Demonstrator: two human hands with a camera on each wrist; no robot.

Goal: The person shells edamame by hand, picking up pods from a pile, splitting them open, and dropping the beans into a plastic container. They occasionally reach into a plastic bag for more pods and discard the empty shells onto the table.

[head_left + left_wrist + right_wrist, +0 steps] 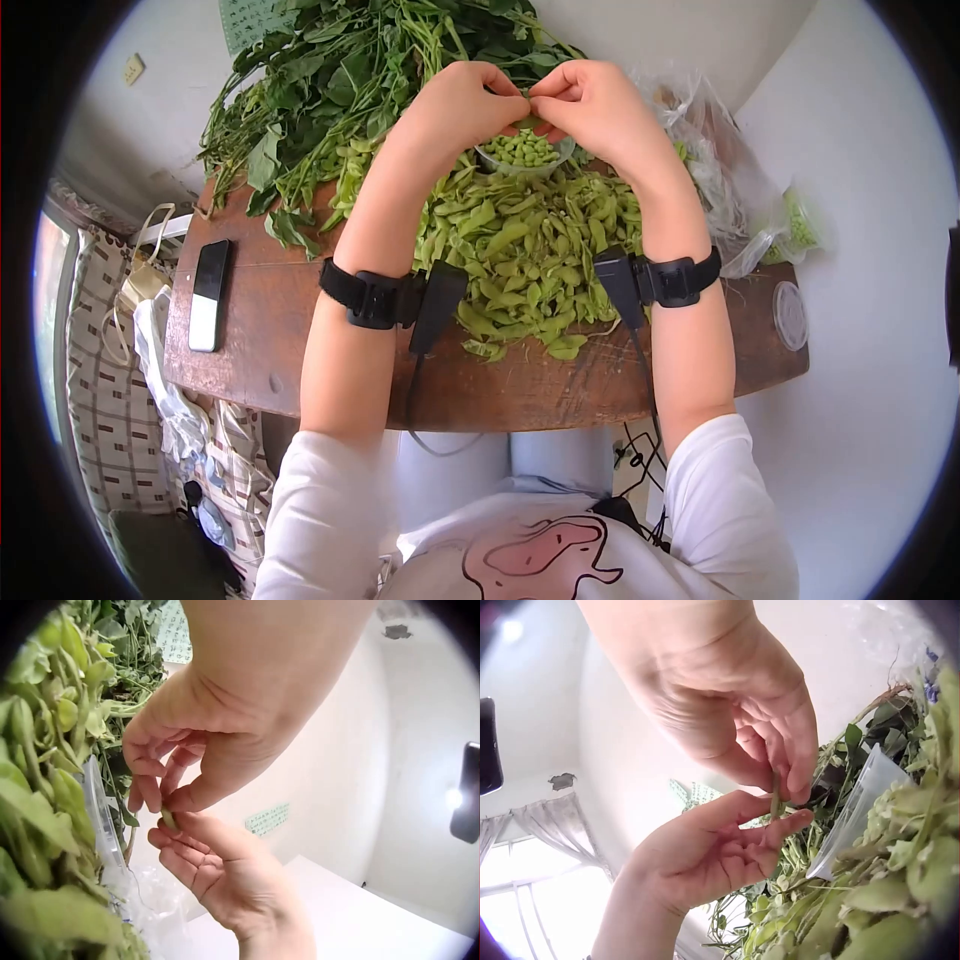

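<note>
Over a clear plastic bowl (515,171) of shelled green soybeans (524,150), both hands meet with their fingertips close together. A small green soybean pod (775,796) is pinched between them. My left hand (474,102) grips one end with thumb and fingers. At the other end, my right hand (592,108) pinches it the same way. In the head view the fingers mostly hide the pod, while the left wrist view shows a short bit of it. Just below the bowl spreads a big heap of unshelled pods (530,250).
Leafy soybean stalks (330,90) are piled at the back left of the wooden table (270,350). A phone (209,296) lies at the left. On the right are clear plastic bags (715,150), a bag of green beans (800,220) and a round clear lid (790,315).
</note>
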